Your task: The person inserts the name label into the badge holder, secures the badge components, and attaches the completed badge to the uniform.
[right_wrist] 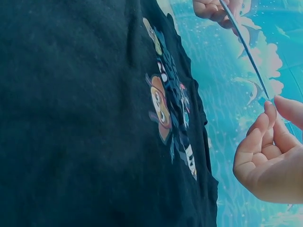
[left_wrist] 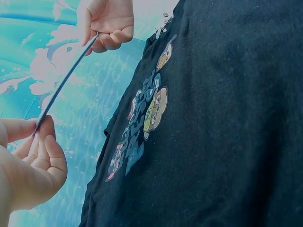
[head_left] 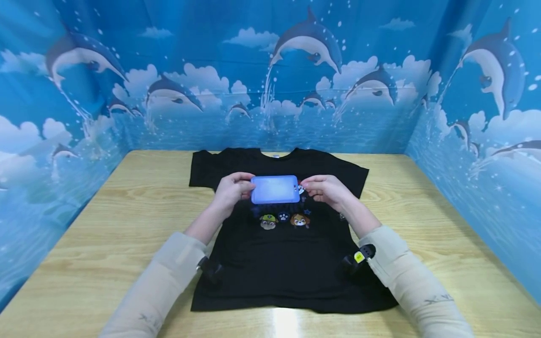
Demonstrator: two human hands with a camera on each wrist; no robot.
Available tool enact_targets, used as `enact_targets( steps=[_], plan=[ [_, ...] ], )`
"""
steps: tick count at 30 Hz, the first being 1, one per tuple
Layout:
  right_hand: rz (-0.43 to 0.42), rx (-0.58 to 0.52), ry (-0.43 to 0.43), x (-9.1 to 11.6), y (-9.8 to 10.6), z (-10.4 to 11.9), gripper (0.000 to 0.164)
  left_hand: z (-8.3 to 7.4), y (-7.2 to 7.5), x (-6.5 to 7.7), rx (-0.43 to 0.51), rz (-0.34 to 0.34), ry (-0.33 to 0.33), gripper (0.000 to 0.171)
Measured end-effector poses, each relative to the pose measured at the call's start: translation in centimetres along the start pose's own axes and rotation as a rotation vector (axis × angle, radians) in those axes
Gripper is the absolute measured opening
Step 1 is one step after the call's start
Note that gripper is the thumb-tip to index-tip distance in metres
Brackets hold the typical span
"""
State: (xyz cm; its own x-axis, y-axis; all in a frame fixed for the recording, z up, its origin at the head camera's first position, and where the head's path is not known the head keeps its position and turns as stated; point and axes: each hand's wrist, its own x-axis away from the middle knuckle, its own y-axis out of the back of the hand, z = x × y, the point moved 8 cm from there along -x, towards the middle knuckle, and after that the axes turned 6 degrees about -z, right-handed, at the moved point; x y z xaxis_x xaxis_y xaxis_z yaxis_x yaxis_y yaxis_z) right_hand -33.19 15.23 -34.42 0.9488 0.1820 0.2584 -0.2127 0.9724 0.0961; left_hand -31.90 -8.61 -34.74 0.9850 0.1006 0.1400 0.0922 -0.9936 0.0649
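A thin blue plastic card holder (head_left: 275,189), rectangular with rounded corners and a small slot at its right end, is held up over a black T-shirt (head_left: 270,263). My left hand (head_left: 234,190) pinches its left end between thumb and fingers. At the other end, the thumb and forefinger of my right hand (head_left: 326,190) grip the edge. Both wrist views show the card holder (left_wrist: 66,78) edge-on as a narrow strip, raised off the cloth. The shirt lies spread flat, its neck away from me, with cartoon dog heads (head_left: 300,220) printed on the chest, partly hidden behind the card holder.
Beneath the shirt is a light wood-grain table (head_left: 139,206). Blue curtains (head_left: 236,61) printed with dolphins enclose the table at the back and both sides. A dark wrist camera (head_left: 211,270) is strapped at each sleeve cuff, low over the shirt.
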Motion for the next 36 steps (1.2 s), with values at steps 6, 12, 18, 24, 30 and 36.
enact_targets(
  steps=[6,12,18,24,30,36],
  plan=[
    [-0.008,0.003,0.01,0.0,1.3,0.2,0.021,0.2,0.2,0.0,0.022,0.003,0.005,0.03],
    [-0.027,0.075,0.015,-0.1,2.7,0.2,0.033,0.3,0.4,-0.1,0.034,0.017,-0.003,0.03],
    [-0.064,0.135,0.0,-0.2,4.5,-0.4,0.033,0.2,0.4,0.0,0.044,0.027,-0.007,0.03],
    [-0.081,0.222,0.008,-0.3,6.0,-0.9,0.035,0.2,0.3,0.0,0.035,0.039,0.0,0.031],
    [-0.045,0.307,0.026,-0.4,7.2,-1.4,0.037,0.2,0.3,0.1,0.03,0.054,0.004,0.032],
    [-0.012,0.372,0.03,-0.4,8.4,-1.9,0.042,0.3,0.2,0.2,0.018,0.07,0.009,0.033]
  ],
)
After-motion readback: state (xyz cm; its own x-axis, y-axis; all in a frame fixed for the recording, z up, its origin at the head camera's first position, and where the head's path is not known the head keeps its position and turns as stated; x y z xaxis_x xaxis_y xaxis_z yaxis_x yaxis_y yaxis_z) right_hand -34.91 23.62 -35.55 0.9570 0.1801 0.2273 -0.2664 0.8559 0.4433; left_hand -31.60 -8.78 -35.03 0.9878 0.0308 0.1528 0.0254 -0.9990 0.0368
